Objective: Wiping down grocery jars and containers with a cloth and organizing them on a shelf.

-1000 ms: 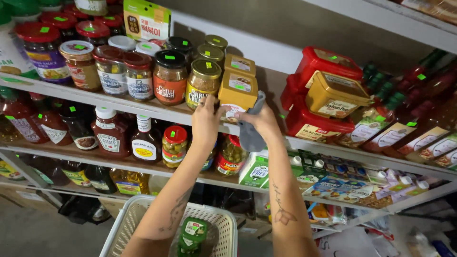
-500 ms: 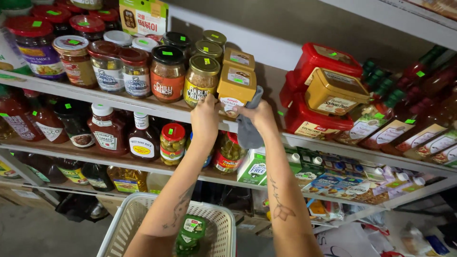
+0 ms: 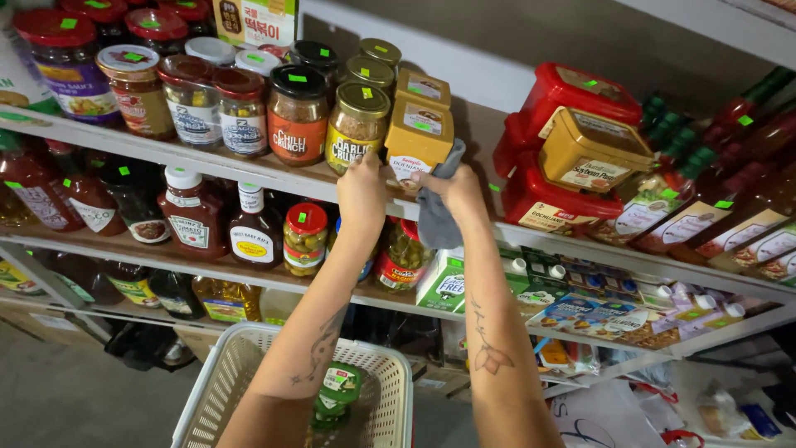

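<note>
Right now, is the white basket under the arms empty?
No: the white basket holds a green-capped bottle lying on its mesh floor, below the left hand and the right hand at the shelf.

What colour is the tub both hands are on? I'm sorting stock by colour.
Mustard yellow, tub and lid alike; the head view shows it.

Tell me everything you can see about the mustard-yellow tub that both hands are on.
The mustard-yellow tub is a squarish container that looks like plastic, with a flat lid bearing a small green sticker and a printed label on its front. It stands upright at the front edge of the upper shelf, right of a jar with a gold lid, with a matching tub behind it. The left hand touches its lower front; the right hand, holding a grey cloth, is at its lower right corner.
</note>
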